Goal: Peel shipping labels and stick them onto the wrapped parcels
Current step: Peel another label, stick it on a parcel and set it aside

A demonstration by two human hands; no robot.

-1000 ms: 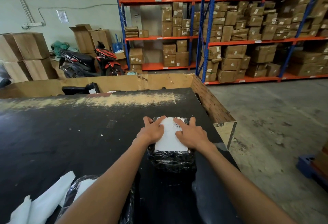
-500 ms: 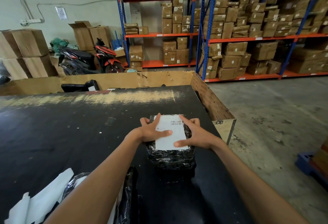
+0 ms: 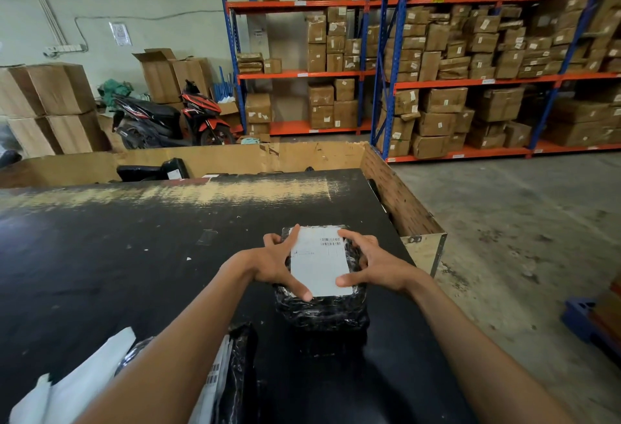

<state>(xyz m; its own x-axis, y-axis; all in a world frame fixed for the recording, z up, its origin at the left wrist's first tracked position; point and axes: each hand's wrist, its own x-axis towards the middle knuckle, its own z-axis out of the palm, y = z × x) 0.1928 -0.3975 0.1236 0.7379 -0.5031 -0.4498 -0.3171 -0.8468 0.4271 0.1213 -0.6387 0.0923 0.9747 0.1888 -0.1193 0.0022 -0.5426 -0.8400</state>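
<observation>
Parcel (image 3: 319, 309) in black wrap sits between your hands near the right edge of the black worktop (image 3: 134, 255), its white shipping label (image 3: 319, 262) running long from near to far. Your left hand (image 3: 272, 264) and right hand (image 3: 373, 264) flank it equally close, fingers spread, thumbs pressing the label's near corners. Another wrapped parcel (image 3: 235, 373) lies near left; nothing blocks you.
</observation>
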